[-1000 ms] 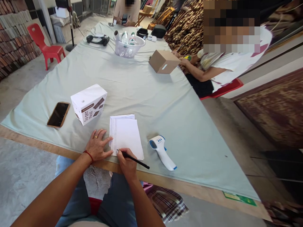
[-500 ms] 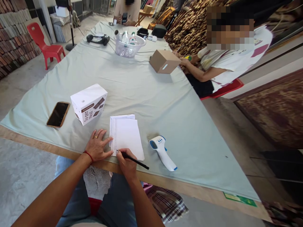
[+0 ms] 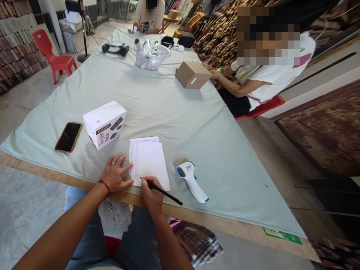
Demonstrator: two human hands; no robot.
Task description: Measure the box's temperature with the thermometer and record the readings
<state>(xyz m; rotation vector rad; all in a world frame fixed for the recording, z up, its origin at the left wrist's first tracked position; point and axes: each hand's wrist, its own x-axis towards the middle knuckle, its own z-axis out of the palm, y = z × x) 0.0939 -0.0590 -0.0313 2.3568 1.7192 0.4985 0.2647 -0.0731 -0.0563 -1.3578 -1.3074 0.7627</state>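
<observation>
White paper sheets (image 3: 150,159) lie near the table's front edge, with rows of small marks down their left side. My left hand (image 3: 114,174) rests flat with fingers spread, its thumb and forefinger touching the sheets' left edge. Between the fingers of my right hand (image 3: 152,191) is a slim black pen (image 3: 165,193), its tip at the lower left of the top sheet. Right of the paper lies a white and blue infrared thermometer (image 3: 192,182). A white box with brown print (image 3: 105,123) stands beyond my left hand, and a phone (image 3: 69,137) lies left of it.
A pale green cloth (image 3: 140,101) covers the table. Farther back stand a clear plastic basin (image 3: 152,62) of bottles and a cardboard box (image 3: 192,75). One person sits at the right side, another at the far end. A red chair (image 3: 53,56) stands left.
My right hand has shifted slightly right, and the pen tip has moved up and right on the sheet. My left hand stays in place. The view has shifted a little.
</observation>
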